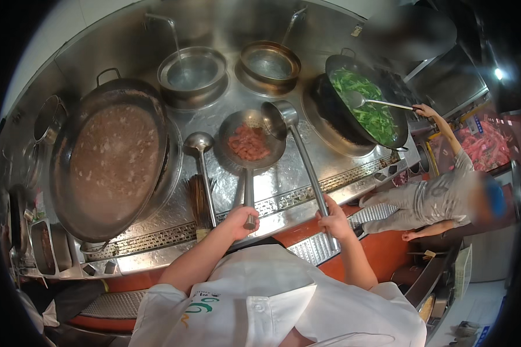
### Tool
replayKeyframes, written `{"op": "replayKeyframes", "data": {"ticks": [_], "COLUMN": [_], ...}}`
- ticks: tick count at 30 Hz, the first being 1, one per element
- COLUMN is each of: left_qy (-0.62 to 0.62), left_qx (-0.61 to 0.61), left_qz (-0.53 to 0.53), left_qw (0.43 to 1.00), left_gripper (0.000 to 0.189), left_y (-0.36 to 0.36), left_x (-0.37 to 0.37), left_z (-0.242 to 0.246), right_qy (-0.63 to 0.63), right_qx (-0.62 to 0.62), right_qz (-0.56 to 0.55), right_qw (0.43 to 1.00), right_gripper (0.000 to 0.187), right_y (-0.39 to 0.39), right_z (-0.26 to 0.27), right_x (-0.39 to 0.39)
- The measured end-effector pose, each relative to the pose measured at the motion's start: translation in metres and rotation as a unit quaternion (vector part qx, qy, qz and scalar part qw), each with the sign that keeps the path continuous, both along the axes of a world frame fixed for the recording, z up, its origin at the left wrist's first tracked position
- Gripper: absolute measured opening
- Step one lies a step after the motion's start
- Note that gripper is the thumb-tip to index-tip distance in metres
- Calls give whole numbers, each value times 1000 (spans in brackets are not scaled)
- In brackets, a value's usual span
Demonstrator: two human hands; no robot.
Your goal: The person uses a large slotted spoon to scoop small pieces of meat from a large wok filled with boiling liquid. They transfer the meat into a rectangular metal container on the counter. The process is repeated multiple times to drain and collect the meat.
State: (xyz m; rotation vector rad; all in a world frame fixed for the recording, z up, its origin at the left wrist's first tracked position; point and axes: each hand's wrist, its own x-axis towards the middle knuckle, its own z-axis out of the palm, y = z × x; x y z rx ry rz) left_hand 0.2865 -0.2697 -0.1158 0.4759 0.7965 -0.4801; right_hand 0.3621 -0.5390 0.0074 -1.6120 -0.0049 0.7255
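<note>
My left hand [242,222] grips the handle of a perforated metal strainer [262,163], which holds pieces of reddish meat [248,143] over the steel cooktop. In my right hand [336,221] is the long handle of a large metal ladle [280,119], its bowl at the strainer's right rim. A second ladle [199,142] lies to the left, its handle across a bamboo wok brush [197,201]. Farther left, a big wok [61,173] holds brown, steaming liquid with light bits in it.
Two water-filled metal basins [192,71] [271,65] stand at the back under taps. At right, a co-worker [438,199] holds a long-handled spatula [386,103] in a tilted wok of green vegetables [367,104]. A perforated drain channel [282,201] runs along the cooktop's front.
</note>
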Motion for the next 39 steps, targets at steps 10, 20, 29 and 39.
{"op": "replayKeyframes", "data": {"ticks": [10,20,29,39], "left_qy": [-22,-76,-111,-219], "left_qx": [12,-113,-20,36], "left_qz": [3,160,269,500], "left_qw": [1000,978,957,837], "left_gripper": [29,30,44,46], "left_y": [-17,-78,-149,-265], "left_x": [14,35,-53,-180], "left_z": [-20,-9,106,135], "right_qy": [-325,-342,-333,-153], "right_qx": [-361,-289,-68,136], "right_qz": [60,111,359,641], "right_qw": [872,887,869,739], "right_gripper": [80,74,40,25], "right_y": [-36,-93,-60,7], "right_z": [-99,-155,-150,-152], "right_x": [33,93,104,-24]}}
